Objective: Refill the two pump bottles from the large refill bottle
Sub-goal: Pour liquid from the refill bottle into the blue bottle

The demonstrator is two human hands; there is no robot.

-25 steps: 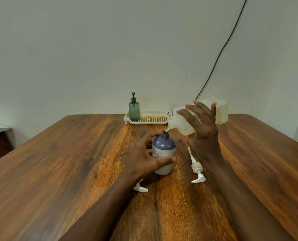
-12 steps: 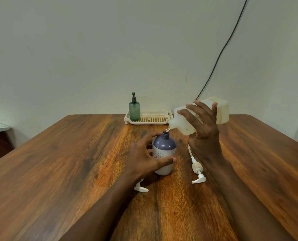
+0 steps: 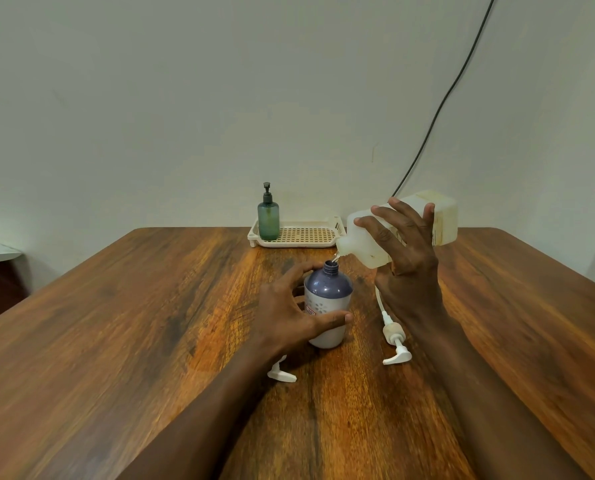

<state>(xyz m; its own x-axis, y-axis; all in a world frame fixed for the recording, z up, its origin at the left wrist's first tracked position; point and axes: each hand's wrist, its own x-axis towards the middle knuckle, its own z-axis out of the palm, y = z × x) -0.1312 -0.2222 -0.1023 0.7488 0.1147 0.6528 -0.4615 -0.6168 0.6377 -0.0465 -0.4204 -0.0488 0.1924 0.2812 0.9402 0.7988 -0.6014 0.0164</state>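
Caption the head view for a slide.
Right hand tips translucent white refill bottle over open purple-and-white plastic bottle gripped by left hand.

Tipped spout-down in the right hand (image 3: 407,261): large refill bottle (image 3: 362,247), squarish, translucent white, uncapped, base raised to the right. Thin trickle from its spout into the open neck of the purple pump bottle (image 3: 328,292), upright on the table (image 3: 150,323), dark rounded shoulder over a pale printed body, gripped by the left hand (image 3: 289,313). Flat on the wood, two white pump heads: one with its tube (image 3: 395,344) just right of it, another (image 3: 282,375) partly hidden under the left wrist. Green pump bottle (image 3: 268,220), pump fitted, upright at the left end of the cream tray (image 3: 310,242).
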